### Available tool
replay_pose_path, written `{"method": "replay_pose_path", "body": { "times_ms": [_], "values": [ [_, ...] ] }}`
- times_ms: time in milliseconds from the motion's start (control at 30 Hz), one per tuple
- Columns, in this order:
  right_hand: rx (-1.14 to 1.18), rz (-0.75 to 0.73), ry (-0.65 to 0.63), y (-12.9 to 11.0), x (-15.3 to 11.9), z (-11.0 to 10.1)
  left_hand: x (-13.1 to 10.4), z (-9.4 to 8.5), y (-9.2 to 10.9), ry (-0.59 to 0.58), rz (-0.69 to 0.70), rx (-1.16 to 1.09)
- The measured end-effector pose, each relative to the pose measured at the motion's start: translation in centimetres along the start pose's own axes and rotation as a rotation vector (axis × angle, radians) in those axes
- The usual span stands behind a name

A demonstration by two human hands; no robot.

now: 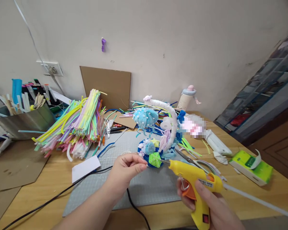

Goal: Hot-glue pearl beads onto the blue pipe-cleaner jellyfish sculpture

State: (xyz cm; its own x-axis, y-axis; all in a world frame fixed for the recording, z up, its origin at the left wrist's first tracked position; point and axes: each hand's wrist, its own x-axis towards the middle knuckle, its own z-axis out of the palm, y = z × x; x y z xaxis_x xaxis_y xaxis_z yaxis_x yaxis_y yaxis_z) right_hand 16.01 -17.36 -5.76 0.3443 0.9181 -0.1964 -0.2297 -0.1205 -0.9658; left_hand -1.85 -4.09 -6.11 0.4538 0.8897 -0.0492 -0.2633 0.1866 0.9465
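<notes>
My left hand (128, 167) pinches a tiny whitish bit (147, 165) between thumb and forefinger, just left of a green piece on the craft. In my right hand (206, 198) is a yellow glue gun (196, 179), its nozzle pointing left toward that green piece (155, 159). The craft has a round blue base (145, 156) with small blue, white and yellow pieces on it. A fluffy white arch (174, 127) rises from the base, and a light blue jellyfish (145, 118) with white beads hangs under its end.
Bundles of coloured pipe cleaners (86, 124) lie at the left behind a white card (85, 168). A black cable (62, 191) crosses the grey mat (144, 188). Scissors (201, 164), a green box (252, 167) and a white packet (218, 142) lie at the right.
</notes>
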Motion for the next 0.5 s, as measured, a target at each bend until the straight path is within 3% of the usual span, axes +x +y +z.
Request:
{"method": "replay_pose_path", "body": {
  "times_ms": [300, 400, 500],
  "values": [
    [0.149, 0.302, -0.09, 2.2, 1.6, -5.0, 0.0, -0.3, 0.0, -0.003, -0.063, -0.097],
    [0.0, 0.367, -0.137, 3.1, 2.5, -6.2, 0.1, -0.3, 0.0, -0.002, -0.085, -0.148],
    [-0.249, 0.407, -0.104, 3.5, 3.6, -6.7, 0.4, -0.3, 0.1, 0.006, -0.084, -0.17]
  ]
}}
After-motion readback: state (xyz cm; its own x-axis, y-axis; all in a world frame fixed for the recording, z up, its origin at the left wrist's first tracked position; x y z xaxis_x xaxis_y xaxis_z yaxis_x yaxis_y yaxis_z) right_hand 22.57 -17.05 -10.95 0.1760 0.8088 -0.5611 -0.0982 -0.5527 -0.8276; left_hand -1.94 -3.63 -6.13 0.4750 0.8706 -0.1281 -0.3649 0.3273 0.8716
